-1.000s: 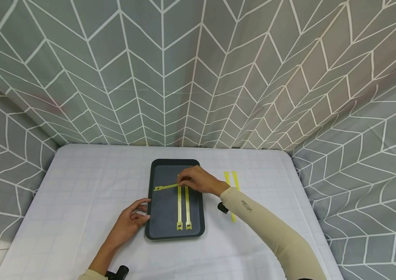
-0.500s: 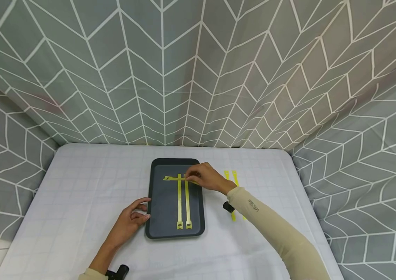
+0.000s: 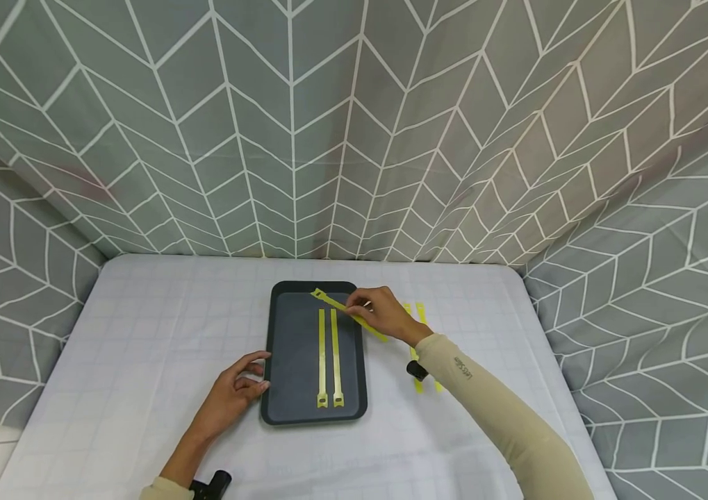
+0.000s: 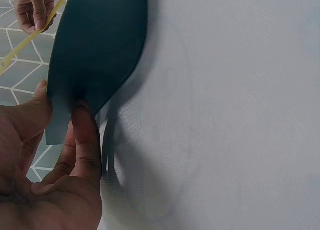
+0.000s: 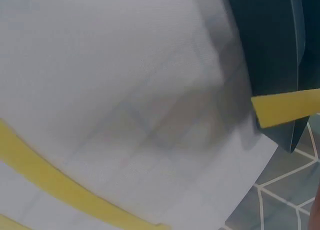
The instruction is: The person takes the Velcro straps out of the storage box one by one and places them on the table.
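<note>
My right hand [image 3: 385,314] pinches a yellow cable tie [image 3: 328,299], a flat strap with a slotted head, near its middle. It slants above the dark grey tray [image 3: 291,410], head over the far end and tail past the right rim. Two more cable ties lie lengthwise and parallel in the tray, the left one [image 3: 322,354] beside the right one [image 3: 336,354], heads nearest me. At the tray's left rim, my left hand [image 4: 55,190] grips the wall between thumb and fingers. In the right wrist view, the held cable tie's tail [image 5: 287,108] shows; the fingers are out of view.
Right of the tray, two further yellow straps [image 3: 421,312] lie on the white tablecloth [image 3: 172,312], partly hidden under my right forearm. A patterned grey curtain [image 3: 322,139] stands behind the table and along its sides. Each wrist wears a black camera mount [image 3: 219,482].
My right hand has moved right and slightly away with the cable tie, from across the two lying ties to the tray's far right corner. The left hand stays at the rim.
</note>
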